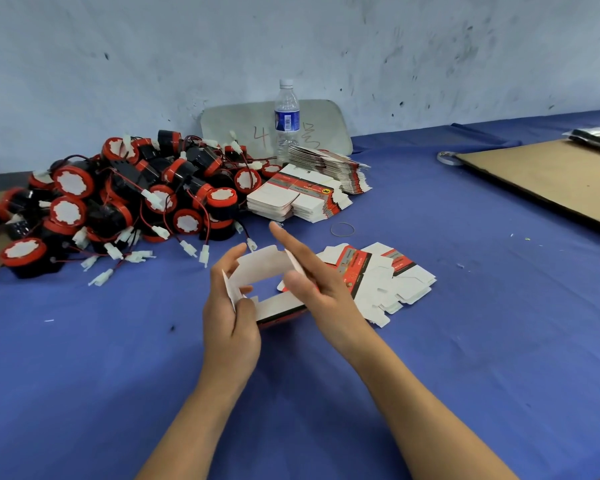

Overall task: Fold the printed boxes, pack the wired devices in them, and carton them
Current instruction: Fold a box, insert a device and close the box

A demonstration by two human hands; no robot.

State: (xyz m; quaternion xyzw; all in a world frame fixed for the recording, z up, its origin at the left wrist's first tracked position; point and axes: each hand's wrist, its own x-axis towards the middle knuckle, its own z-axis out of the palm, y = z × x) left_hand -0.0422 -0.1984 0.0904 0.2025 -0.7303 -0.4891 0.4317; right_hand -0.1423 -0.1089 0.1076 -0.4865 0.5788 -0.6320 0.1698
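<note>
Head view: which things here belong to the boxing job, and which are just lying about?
Job: box gripped by left hand, right hand on it; stacked flats; loose flats; devices.
Lying about: bottle; rubber band; tape roll; grey board; cardboard sheet (use unclear).

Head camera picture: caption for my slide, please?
Left hand grips and right hand presses a printed box into shape over a blue table, beside wired devices and flat box stacks.
</note>
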